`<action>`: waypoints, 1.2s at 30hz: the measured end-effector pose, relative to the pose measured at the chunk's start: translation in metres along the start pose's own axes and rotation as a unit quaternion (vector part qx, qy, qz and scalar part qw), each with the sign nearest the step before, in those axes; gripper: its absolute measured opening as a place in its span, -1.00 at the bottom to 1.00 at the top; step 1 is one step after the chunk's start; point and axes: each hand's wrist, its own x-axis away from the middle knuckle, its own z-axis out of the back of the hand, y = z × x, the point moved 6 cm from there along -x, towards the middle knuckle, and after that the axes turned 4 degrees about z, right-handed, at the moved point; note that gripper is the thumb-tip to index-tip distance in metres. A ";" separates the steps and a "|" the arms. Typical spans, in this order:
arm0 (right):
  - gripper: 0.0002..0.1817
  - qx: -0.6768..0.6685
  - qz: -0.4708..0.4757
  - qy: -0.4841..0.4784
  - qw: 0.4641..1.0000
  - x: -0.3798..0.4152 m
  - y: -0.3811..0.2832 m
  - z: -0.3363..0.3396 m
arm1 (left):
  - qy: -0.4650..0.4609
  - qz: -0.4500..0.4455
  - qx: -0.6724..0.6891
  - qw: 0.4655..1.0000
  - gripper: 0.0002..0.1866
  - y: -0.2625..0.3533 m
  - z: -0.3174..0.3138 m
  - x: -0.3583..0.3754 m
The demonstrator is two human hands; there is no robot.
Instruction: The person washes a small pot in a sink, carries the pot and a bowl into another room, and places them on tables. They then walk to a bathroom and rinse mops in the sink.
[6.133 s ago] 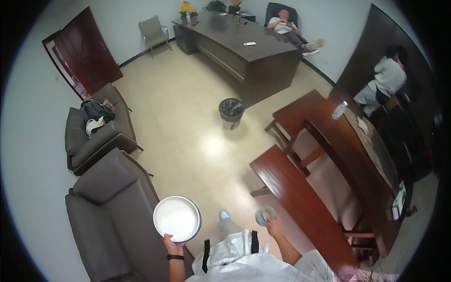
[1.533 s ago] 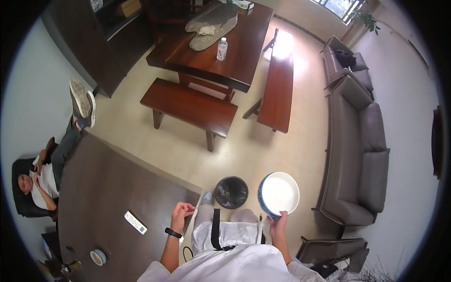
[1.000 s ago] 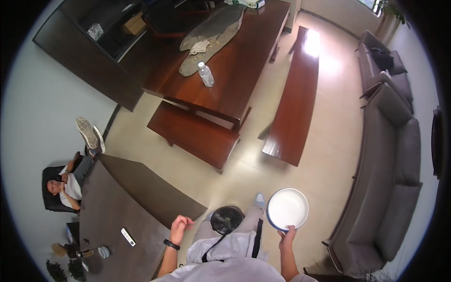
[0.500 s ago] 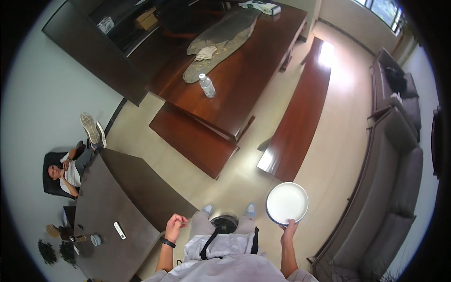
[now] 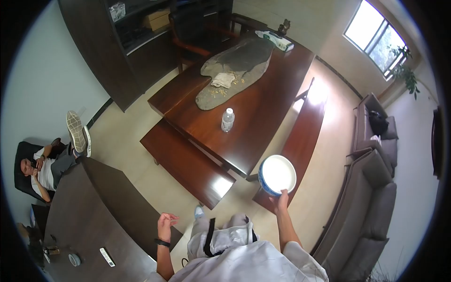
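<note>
My right hand [image 5: 281,201] grips the near rim of a round bowl [image 5: 278,173], white inside with a blue-patterned outer wall. The bowl is tipped so that its white inside faces me, and nothing shows in it. It is held out in front of the near end of the long bench. My left hand [image 5: 167,226], with a dark band at the wrist, hovers beside the grey desk, its fingers loosely bent and apart with nothing in them. A clear water bottle [image 5: 228,121] with a white cap stands on the reddish-brown table [image 5: 249,134].
A stone slab [image 5: 216,96] on the table bears a cloth [image 5: 223,80] and small yellowish bits. Benches [image 5: 188,162] [image 5: 300,141] flank the table. A person [image 5: 44,171] reclines behind the desk [image 5: 84,221], which carries a white remote [image 5: 107,257]. Grey sofas [image 5: 361,202] line the right.
I have stepped toward the table, and the view has lifted to show more of the window. The bowl in my right hand has moved forward and tilted, showing its blue side.
</note>
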 end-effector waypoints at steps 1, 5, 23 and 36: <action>-0.48 0.034 -0.008 -0.022 0.999 -0.022 -0.003 -0.018 | 0.003 0.004 0.004 1.000 -0.86 0.002 0.003 -0.006; -0.48 0.102 0.030 -0.045 0.993 -0.122 -0.024 -0.100 | 0.062 0.012 0.016 0.998 -0.82 -0.019 0.024 -0.029; -0.37 0.229 0.056 -0.084 0.968 -0.380 -0.092 -0.347 | 0.326 0.370 0.075 0.866 -0.62 -0.248 -0.093 0.226; -0.47 0.089 0.083 -0.122 0.985 -0.463 -0.181 -0.481 | 0.351 0.101 -0.021 0.931 0.06 -0.004 -0.226 -0.428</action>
